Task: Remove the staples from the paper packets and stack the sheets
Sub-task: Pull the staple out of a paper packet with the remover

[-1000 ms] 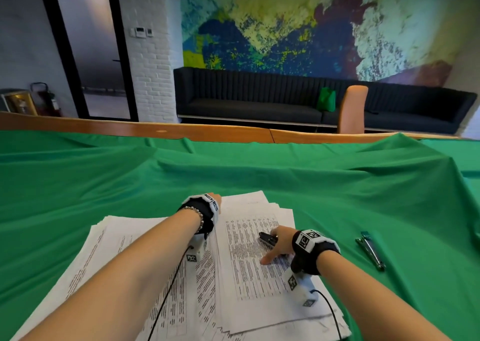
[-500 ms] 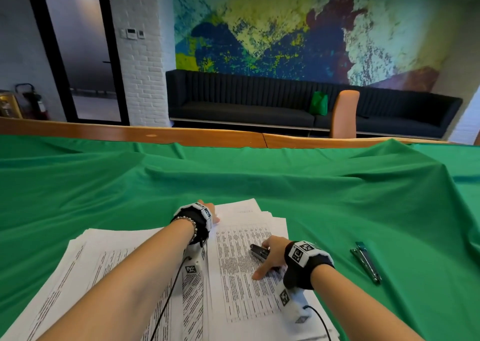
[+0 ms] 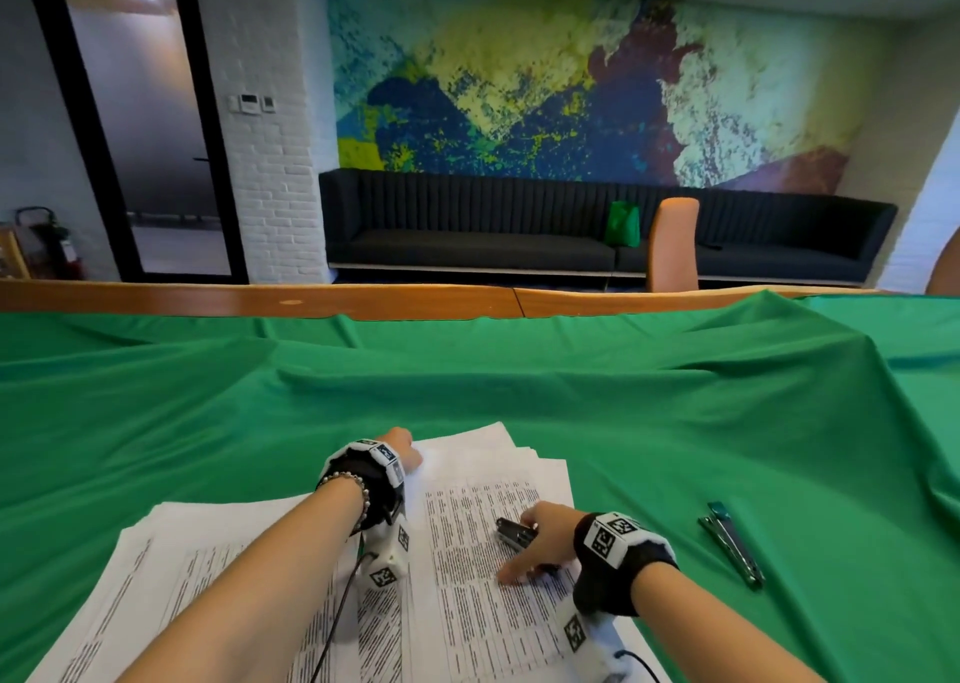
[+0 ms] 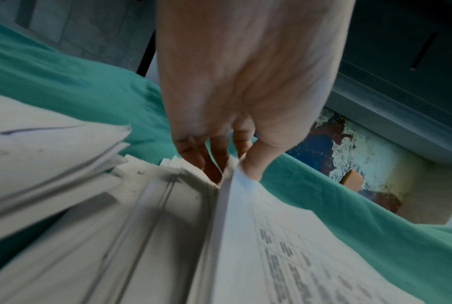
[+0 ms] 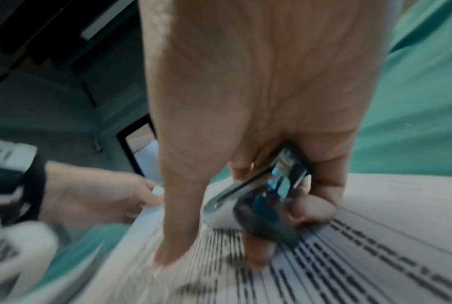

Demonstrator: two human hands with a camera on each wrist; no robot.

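A printed paper packet (image 3: 488, 542) lies on top of a spread pile of sheets (image 3: 208, 578) on the green cloth. My left hand (image 3: 402, 451) pinches the packet's far left corner (image 4: 232, 174) between thumb and fingers, lifting the top sheets slightly. My right hand (image 3: 540, 542) rests on the middle of the packet, its fingers curled round a dark metal staple remover (image 3: 514, 531) (image 5: 258, 201), with the thumb pressing on the paper. No staple is visible.
A second metal tool (image 3: 732, 544) with a teal end lies on the green cloth (image 3: 623, 396) to the right of the papers. The cloth is wrinkled, with a raised fold at the far right. A wooden table edge (image 3: 363, 300) runs behind.
The head view has tilted upward, so hands and papers sit lower in the picture. Both hands keep their places on the packet.
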